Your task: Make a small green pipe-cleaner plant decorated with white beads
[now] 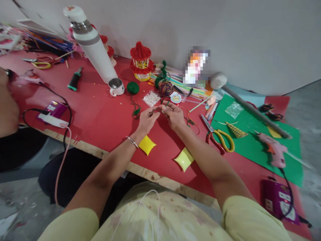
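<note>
Over the middle of the red table my left hand (148,119) and my right hand (173,115) meet, fingertips pinched close together. A small sliver of green shows at the right fingers, but I cannot make out what either hand holds. Just beyond them lie a bag of white beads (151,98) and a round tub with a pale lid (176,98). A green yarn ball (132,87) and a multicoloured yarn ball (165,88) sit farther back. One yellow packet (147,145) rests by my left wrist; a paler packet (184,160) is partly under my right forearm.
At right are scissors (218,137), a green sheet (253,154), a pink glue gun (272,149) and a purple power box (279,201). A tall white flask (94,47), a steel cup (116,87) and a red paper lantern (141,62) stand behind. Another person's arm (8,103) is at far left.
</note>
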The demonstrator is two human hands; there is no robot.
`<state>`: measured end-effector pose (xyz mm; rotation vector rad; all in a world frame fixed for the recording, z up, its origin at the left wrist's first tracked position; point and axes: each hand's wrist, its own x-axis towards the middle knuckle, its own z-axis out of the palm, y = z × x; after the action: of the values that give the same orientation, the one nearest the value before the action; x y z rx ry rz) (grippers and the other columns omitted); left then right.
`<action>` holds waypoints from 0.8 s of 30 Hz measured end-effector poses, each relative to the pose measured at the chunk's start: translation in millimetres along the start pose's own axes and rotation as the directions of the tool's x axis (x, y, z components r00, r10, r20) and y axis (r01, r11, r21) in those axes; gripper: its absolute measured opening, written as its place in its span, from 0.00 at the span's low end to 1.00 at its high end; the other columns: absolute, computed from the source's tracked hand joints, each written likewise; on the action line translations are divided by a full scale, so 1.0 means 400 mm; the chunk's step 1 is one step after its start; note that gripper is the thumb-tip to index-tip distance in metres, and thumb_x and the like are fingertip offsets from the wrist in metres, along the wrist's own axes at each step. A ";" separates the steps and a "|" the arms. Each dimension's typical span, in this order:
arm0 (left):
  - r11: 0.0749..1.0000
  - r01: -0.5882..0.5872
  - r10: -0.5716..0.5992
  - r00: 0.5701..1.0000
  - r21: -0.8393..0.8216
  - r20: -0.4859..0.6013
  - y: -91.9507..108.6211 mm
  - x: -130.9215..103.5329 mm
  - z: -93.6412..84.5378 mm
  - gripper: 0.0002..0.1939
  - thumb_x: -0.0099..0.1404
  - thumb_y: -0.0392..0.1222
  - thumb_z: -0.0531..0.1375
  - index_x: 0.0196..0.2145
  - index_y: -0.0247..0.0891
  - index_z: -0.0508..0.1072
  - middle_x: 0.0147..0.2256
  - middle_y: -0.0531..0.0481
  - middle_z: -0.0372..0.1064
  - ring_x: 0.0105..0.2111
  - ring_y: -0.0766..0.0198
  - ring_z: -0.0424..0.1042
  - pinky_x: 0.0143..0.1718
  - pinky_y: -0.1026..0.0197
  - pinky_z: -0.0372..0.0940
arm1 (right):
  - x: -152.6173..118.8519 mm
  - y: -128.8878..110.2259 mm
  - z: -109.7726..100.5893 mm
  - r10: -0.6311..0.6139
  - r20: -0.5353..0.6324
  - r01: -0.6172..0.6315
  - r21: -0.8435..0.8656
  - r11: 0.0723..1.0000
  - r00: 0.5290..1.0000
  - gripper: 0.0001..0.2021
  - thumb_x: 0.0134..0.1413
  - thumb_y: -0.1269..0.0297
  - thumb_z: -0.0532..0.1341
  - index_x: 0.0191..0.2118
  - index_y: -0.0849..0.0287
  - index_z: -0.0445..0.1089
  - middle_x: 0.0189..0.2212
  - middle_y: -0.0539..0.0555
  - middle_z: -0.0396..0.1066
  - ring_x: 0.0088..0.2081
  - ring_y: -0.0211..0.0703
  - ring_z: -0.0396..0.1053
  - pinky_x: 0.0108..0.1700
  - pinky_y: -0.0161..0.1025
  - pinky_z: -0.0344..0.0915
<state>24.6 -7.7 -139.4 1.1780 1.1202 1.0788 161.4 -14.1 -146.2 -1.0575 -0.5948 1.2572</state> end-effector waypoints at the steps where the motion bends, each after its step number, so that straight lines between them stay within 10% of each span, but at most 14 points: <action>1: 1.000 -0.005 0.005 1.000 0.005 0.006 -0.001 0.000 -0.001 0.07 0.58 0.43 0.68 0.33 0.38 0.80 0.19 0.57 0.60 0.22 0.69 0.60 0.24 0.65 0.53 | 0.002 -0.001 -0.002 0.008 -0.006 -0.008 0.013 1.000 1.000 0.24 0.33 0.59 0.78 0.41 0.54 0.77 0.35 0.51 0.81 0.36 0.39 0.77 0.34 0.34 0.71; 24: 0.970 -0.206 0.187 0.972 0.131 0.144 -0.034 0.011 -0.013 0.09 0.66 0.45 0.61 0.31 0.37 0.70 0.23 0.57 0.60 0.23 0.70 0.56 0.26 0.65 0.53 | 0.004 -0.009 -0.009 0.066 -0.050 -0.065 0.026 0.998 0.997 0.23 0.30 0.58 0.79 0.38 0.55 0.78 0.33 0.49 0.79 0.30 0.34 0.70 0.27 0.32 0.63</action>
<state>20.7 -3.7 -153.3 1.4789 1.0080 1.0657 166.6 -13.5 -144.9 -1.0927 -0.5086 1.2877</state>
